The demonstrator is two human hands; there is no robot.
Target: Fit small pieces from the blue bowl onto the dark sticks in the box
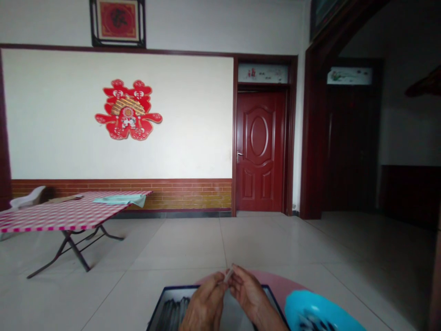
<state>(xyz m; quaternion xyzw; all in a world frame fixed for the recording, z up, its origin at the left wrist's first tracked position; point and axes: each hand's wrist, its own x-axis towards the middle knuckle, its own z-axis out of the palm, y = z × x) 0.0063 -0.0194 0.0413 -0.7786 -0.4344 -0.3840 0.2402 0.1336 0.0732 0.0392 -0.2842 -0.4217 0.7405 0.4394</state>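
Note:
My left hand [204, 303] and my right hand [247, 294] meet over a dark-rimmed tray [184, 288]. Between their fingertips is a small, pale, slim piece [228, 275], too small and blurred to name. Both hands are closed on it, fingers pinched together. Dark, thin, stick-like things [172, 312] lie side by side in the left part of the tray, partly hidden by my left hand. To the right of my right hand stands a bright blue plastic basin [315, 303], holding dark and light small things that I cannot make out.
Under the tray and basin is a pink round surface [275, 281]. A folding table [69, 216] with a red-and-white checked cover stands at the left, a pale green cloth [120, 199] on it. Behind it shows a white chair [29, 197]. A red door [261, 151] is across the tiled floor.

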